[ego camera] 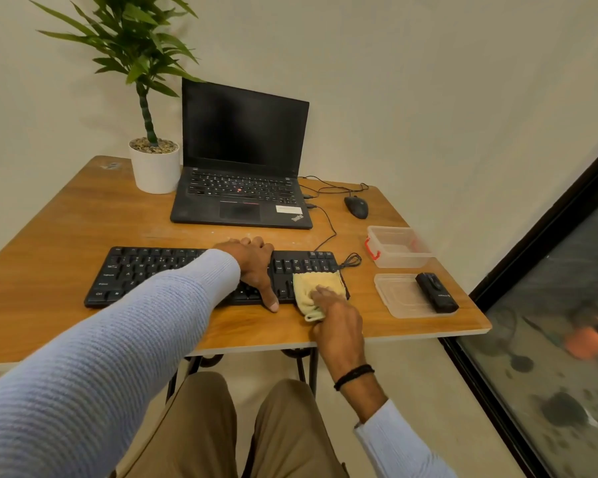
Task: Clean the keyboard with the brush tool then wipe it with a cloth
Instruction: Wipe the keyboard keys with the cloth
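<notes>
Right hand grips bunched yellow terry cloth, pressing it on the right end of the keyboard. Left hand lies flat, fingers spread, across its middle. Wood-grain table fills centre frame. Keyboard: long, flat, matte black plastic, near the front edge. Clear plastic lid at right carries a small oblong black tool.

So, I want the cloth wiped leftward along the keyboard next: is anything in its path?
Yes: the left hand lies across the keyboard, just left of the cloth in the right hand.
</notes>
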